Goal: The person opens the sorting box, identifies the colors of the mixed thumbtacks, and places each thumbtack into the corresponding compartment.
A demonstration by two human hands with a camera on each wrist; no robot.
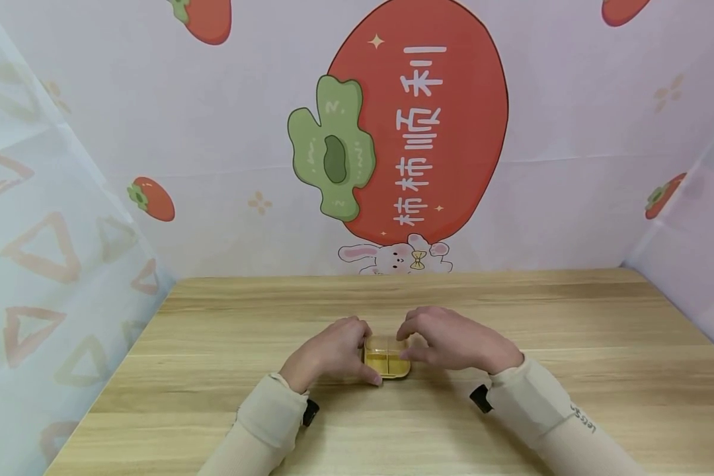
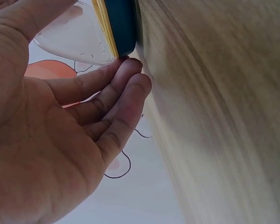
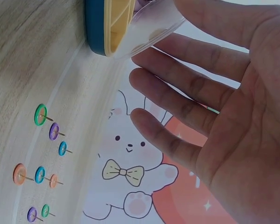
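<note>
A small pill box (image 1: 397,365) with a yellow divided inside and a dark teal base (image 3: 97,28) sits on the wooden table. Its clear lid (image 3: 147,29) stands tilted up. My left hand (image 1: 337,352) grips the box at its left side, thumb by the front edge and fingers toward the back. In the left wrist view, its fingertips (image 2: 133,67) meet the end of the box. On the other side, my right hand (image 1: 452,340) has the lid's edge between thumb and index finger; its other fingers (image 3: 151,84) extend past the box. No contents show in the visible compartments.
Several coloured thumbtacks (image 3: 40,174) lie on the table, points sideways, in the right wrist view; the head view does not show them. A printed cloth backdrop (image 1: 226,132) rises behind the table (image 1: 244,304), with cloth walls on both sides.
</note>
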